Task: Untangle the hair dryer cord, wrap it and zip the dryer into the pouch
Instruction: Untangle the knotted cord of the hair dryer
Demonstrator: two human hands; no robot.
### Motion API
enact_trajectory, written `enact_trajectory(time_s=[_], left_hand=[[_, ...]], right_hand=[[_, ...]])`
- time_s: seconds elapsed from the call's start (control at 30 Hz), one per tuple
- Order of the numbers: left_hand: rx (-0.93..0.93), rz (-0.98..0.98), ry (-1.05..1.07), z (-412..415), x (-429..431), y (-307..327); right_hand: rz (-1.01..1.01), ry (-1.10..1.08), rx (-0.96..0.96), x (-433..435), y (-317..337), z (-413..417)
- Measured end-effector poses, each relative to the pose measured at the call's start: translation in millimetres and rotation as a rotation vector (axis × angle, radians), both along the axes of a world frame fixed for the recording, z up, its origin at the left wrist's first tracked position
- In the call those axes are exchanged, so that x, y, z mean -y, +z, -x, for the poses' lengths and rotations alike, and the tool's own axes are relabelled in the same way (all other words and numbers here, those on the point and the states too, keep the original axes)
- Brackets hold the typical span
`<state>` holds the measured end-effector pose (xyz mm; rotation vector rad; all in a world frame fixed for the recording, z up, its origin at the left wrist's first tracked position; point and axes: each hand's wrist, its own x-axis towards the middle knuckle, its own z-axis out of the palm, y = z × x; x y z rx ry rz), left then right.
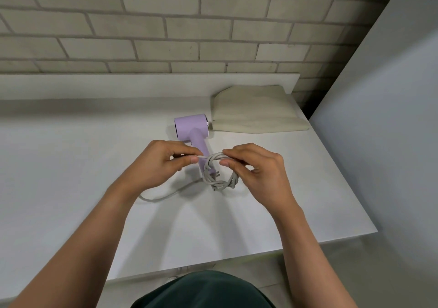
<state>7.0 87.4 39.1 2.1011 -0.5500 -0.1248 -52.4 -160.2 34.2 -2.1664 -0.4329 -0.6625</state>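
The left hand pinches a strand of the grey cord while the right hand holds the top of its twisted coil in curled fingers. The lilac hair dryer lies on the white table behind them, with the beige pouch just beside it.
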Motion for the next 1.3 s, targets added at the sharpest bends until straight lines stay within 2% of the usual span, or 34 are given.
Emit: enact_trajectory(time_s=[0.23,0.47,0.57,0.67,0.73,0.8,0.93,1.0,1.2,1.3], left_hand=[[-0.095,-0.005,-0.095,-7.0,13.4,5.3],[-0.279,-0.028,-0.199,5.7,14.5,13.9],[-0.195,-0.097,-0.195,15.3,21.7,13.9],[-0.093,-0.004,-0.067,25.2,36.5,10.0],[-0.091,0.021,-0.034,28.0,42.9,8.3],[-0.108,-0.003,-0.026,30.2,45.0,8.7],[-0.098,-0.033,0.009,33.7,48.1,8.5],[-0.062,-0.072,-0.003,34.2,48.7,10.4],[-0.040,-0.169,-0.040,35.2,47.9,9.2],[0.012,-0.116,0.007,34.4,46.1,3.0]], right_hand=[[0.036,-0.111,0.155,0.0,-9.1,2.2],[-0.060,-0.132,0.059,-2.5,-18.0,3.0],[-0.097,-0.134,-0.004,-3.4,-17.9,5.1],[-0.134,-0.149,-0.033,-6.9,-11.7,8.5],[-0.140,-0.160,-0.061,-6.2,-9.9,8.6],[-0.061,-0.153,-0.072,-2.1,-9.7,9.3],[0.303,-0.117,0.026,1.5,-4.3,14.1],[0.404,-0.107,0.066,-0.8,-1.0,13.6],[0.468,-0.157,0.156,4.8,2.0,7.2],[0.375,-0.197,0.211,9.4,3.9,9.9]])
